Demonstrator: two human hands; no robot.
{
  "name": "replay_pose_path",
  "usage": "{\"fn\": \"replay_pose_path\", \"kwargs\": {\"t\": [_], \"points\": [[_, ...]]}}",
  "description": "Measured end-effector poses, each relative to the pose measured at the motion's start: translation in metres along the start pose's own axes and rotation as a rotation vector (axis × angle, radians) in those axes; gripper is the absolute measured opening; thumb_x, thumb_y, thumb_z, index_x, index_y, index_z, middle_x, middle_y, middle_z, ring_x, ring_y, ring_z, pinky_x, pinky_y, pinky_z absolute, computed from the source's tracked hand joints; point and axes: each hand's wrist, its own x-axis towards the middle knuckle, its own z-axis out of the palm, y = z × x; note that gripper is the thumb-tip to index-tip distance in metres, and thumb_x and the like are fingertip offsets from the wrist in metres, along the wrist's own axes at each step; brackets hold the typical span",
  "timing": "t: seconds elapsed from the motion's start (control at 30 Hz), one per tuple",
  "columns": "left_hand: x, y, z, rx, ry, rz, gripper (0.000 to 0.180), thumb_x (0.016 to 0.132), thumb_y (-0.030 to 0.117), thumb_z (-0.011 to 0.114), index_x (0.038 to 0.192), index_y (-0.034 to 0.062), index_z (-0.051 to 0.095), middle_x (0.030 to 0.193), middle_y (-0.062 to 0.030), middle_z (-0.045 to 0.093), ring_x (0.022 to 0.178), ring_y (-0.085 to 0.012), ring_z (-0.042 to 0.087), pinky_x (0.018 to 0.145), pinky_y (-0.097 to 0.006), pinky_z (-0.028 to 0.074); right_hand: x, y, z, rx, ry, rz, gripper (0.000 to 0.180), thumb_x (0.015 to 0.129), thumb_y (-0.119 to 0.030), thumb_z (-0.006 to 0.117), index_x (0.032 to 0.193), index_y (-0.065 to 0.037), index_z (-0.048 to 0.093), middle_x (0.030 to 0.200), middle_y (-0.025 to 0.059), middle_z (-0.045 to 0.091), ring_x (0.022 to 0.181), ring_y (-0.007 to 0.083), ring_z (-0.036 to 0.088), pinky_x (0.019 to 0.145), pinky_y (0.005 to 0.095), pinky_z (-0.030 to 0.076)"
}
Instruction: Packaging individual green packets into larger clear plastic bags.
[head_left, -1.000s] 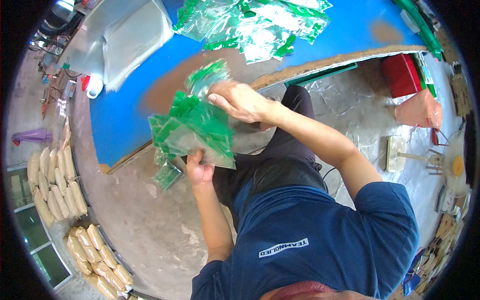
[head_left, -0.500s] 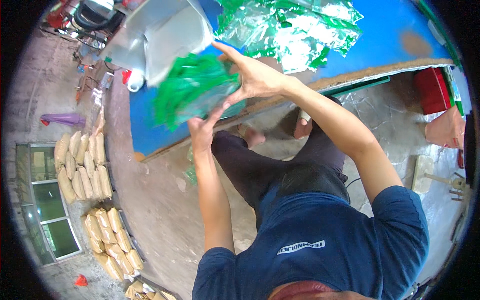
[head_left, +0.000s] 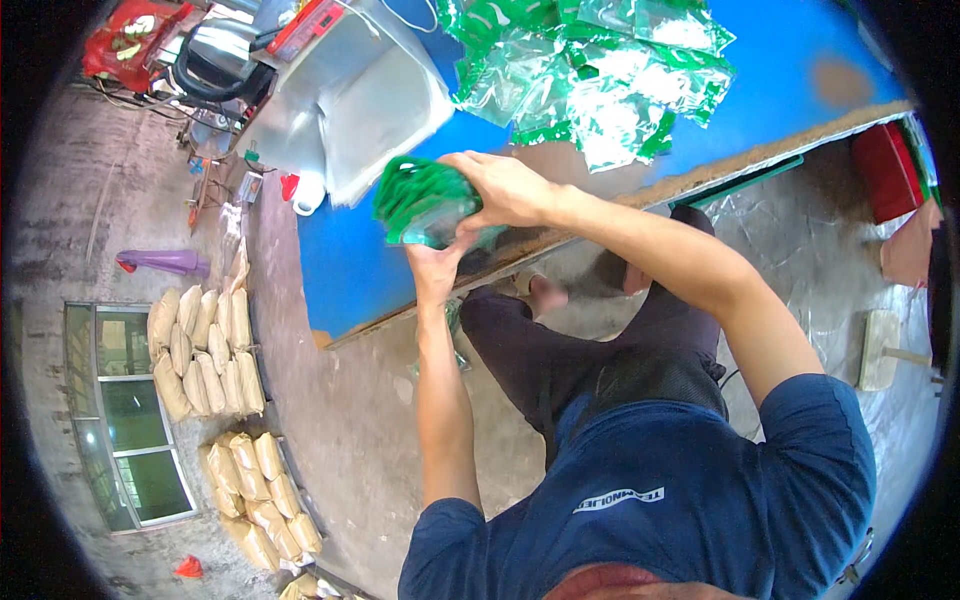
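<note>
A thick stack of green and clear plastic bags [head_left: 425, 195] is held between my two hands, above the front edge of the blue table [head_left: 345, 270]. My left hand [head_left: 437, 265] grips the stack's near side from below. Over its right side wraps my right hand [head_left: 503, 193], thumb toward me and fingers on the far side. The green ends of the bags form a layered bundle pointing left; the palms hide part of the clear ends. Beyond my right hand, a loose pile of similar bags [head_left: 600, 85] is spread on the table.
A metal tray [head_left: 385, 110] stands at the table's far left, near a white roll [head_left: 309, 193]. Filled brown sacks [head_left: 205, 350] are stacked on the floor at left, beside a window [head_left: 140, 420]. A red bin [head_left: 885, 175] sits under the table at right.
The bag stack looks more compact and less blurred, with its green ends gathered closer together. Both hands still hold it. The whole view has shifted, so the surroundings appear further right and lower.
</note>
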Motion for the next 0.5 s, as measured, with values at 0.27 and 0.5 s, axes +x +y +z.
{"fn": "replay_pose_path", "kwargs": {"t": [0.27, 0.5], "points": [[-0.006, 0.006, 0.006, 0.199, 0.014, 0.064, 0.056, 0.069, 0.002, 0.088, 0.119, 0.0017, 0.063, 0.114, -0.0069, 0.067, 0.105, -0.019, 0.062, 0.095, -0.036, 0.048, -0.049, 0.039, 0.007, 0.427, 0.07, 0.158, 0.102, 0.076, -0.034, 0.088, 0.152, -0.002, 0.028, 0.14, 0.025, 0.051, 0.133, 0.0335, 0.049, 0.111, 0.0428, 0.041], [-0.009, 0.012, 0.004, 0.105, -0.035, 0.022, 0.058, 0.068, 0.005, 0.089, 0.119, 0.0013, 0.062, 0.115, -0.0067, 0.066, 0.105, -0.0197, 0.061, 0.097, -0.036, 0.047, -0.071, 0.013, 0.008, 0.511, 0.221, 0.553, 0.024, 0.085, -0.018, 0.076, 0.095, 0.002, 0.069, 0.104, 0.0177, 0.069, 0.089, 0.021, 0.069, 0.078, 0.0372, 0.056]]}}
